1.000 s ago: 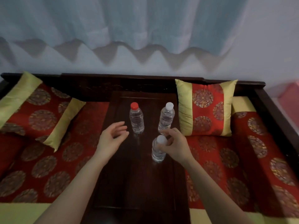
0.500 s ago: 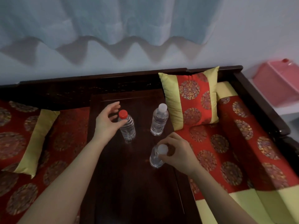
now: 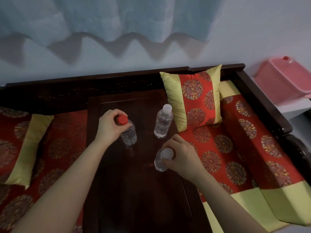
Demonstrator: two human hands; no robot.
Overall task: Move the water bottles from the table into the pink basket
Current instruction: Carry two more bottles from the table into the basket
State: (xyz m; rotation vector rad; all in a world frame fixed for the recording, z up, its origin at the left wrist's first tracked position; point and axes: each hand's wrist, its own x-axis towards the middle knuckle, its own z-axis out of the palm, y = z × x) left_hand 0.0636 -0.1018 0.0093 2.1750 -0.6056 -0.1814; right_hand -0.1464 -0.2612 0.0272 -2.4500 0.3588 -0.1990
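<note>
left hand fingers clamp red-capped bottle neck | right hand fingers clamp near white-capped bottle neck | both upright on counter | pink basket far right, nearer right hand

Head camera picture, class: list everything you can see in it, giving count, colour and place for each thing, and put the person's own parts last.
Clear plastic water bottle with red cap: one, standing on the table's left side.
Clear plastic water bottles with white caps: two, one at the far middle, one nearer.
Dark wooden table: one, centre.
Pink plastic basket: one, far right, beyond the bench; something red-capped shows at its far rim.
Red and yellow patterned cushions: one upright right of the table, one at the left.
Dark wooden bench frame: one, around the red seat pads.
Pale blue curtain: one, top.
Left hand: closed on the red-capped bottle's top.
Right hand: closed on the nearer white-capped bottle's top.
</note>
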